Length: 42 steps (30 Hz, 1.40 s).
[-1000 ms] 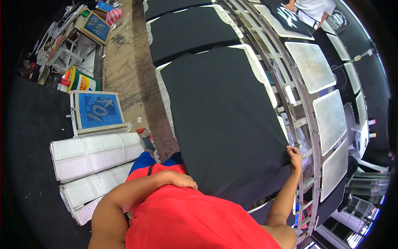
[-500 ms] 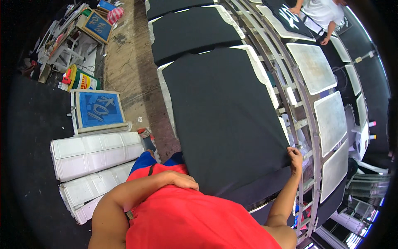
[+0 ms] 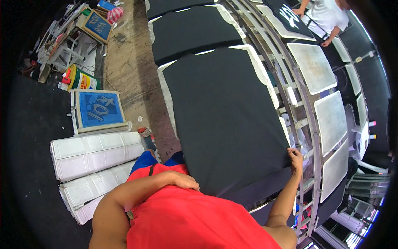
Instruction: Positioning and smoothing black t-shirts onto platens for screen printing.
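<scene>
A plain black T-shirt [image 3: 226, 120] lies spread over a white-edged flat board in front of me. With thumb and fingertips, my right hand [image 3: 295, 157] pinches its near right edge, arm stretched out. My left hand [image 3: 184, 181] is closed at the shirt's near left corner, close against my red top; its fingertips are partly hidden. Between the two hands the cloth lies nearly flat, with faint creases toward the near end.
Beyond lies another black shirt [image 3: 197, 32] on its board. Metal rails [image 3: 306, 108] run along the right, with bare pale boards [image 3: 330, 120] past them. A co-worker in white [image 3: 327, 16] stands far right. At left are a blue printing screen [image 3: 99, 110], white boxes [image 3: 97, 155] and a bucket [image 3: 85, 79].
The shirt looks slightly smoother and tauter. Both my hands have stayed almost in place. The co-worker at the far right has shifted a little to the right.
</scene>
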Each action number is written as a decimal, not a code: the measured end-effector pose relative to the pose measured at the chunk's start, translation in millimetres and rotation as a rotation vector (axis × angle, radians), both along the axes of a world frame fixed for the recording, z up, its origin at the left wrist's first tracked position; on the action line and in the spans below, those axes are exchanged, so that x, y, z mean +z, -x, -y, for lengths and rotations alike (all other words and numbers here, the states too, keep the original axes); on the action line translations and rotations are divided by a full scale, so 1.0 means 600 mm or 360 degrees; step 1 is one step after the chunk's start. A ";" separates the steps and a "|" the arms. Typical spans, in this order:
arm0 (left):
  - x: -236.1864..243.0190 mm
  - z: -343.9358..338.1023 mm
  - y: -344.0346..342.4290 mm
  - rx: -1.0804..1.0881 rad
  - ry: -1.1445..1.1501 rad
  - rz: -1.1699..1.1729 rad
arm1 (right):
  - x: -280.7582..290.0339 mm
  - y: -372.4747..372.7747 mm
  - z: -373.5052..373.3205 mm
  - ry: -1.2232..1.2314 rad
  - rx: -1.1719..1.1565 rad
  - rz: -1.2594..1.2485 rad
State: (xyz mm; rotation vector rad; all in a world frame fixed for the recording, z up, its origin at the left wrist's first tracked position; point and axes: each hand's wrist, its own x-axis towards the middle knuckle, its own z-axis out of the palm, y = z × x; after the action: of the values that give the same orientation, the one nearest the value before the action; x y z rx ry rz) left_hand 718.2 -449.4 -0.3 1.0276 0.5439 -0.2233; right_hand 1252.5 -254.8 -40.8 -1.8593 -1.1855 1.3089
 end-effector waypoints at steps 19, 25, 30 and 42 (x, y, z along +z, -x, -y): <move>-0.008 0.000 -0.007 -0.0014 0.0089 -0.0023 | 0.000 -0.003 -0.002 0.0022 0.0024 -0.0040; 0.008 -0.001 -0.004 0.0032 0.0120 -0.0058 | 0.013 0.010 0.002 0.0092 0.0049 0.0017; 0.023 -0.016 -0.012 -0.0101 -0.0021 -0.0095 | 0.003 -0.002 0.007 0.0068 0.0015 0.0034; 0.000 -0.002 -0.015 -0.0080 0.0117 -0.0057 | 0.002 0.005 0.016 0.0086 -0.0005 0.0019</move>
State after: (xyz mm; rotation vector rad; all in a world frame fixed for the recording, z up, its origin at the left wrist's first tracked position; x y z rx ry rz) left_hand 727.2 -448.1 -0.1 0.9682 0.5386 -0.3045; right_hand 1249.6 -264.5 -39.7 -1.9088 -1.1635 1.3418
